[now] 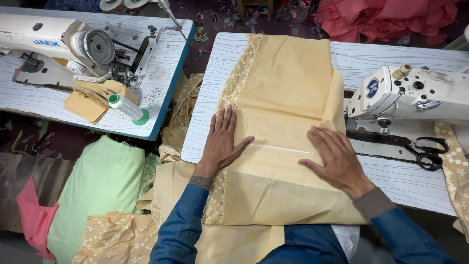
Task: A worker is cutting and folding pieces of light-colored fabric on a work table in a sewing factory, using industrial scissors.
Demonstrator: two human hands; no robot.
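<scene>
Yellow fabric point(286, 112), folded with an embroidered lace edge, lies mid-frame on the white tabletop point(210, 93), draping off the near edge. Left hand point(221, 142) and right hand point(334, 159) press flat, fingers spread. Looks light, soft, limp; likely best pinched at edges or corners.

Matt tan cotton cloth point(281, 122) with a rough embroidered lace border point(234, 88) is lying on the smooth laminate worktop point(391, 58), glossy black metal scissors point(405, 145) shining beside it.
</scene>
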